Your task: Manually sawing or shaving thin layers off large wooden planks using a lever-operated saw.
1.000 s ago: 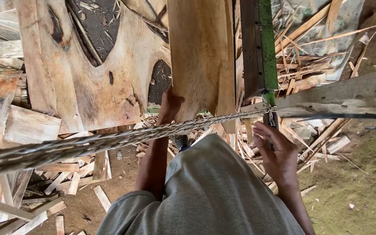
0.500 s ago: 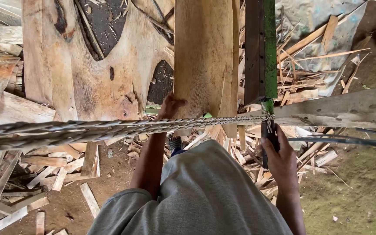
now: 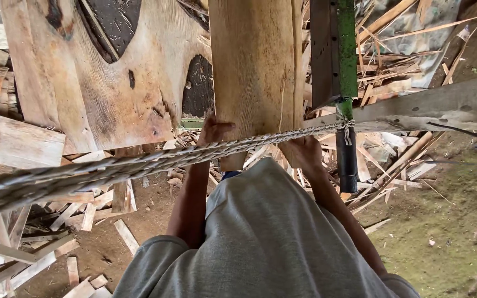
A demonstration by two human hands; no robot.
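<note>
Both hands (image 3: 260, 140) on plank (image 3: 252, 72), twisted rope (image 3: 139, 163) across, offcuts (image 3: 95, 209) below.

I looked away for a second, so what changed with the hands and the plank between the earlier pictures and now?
The right hand let go of the black handle of the green bar and moved left onto the plank's near end. The left hand stayed on the plank's left edge, and the twisted rope still crosses in front.

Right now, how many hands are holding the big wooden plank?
2. The left hand grips the near end of the plank at its left edge; the right hand grips its right corner, partly hidden behind the twisted rope.
</note>
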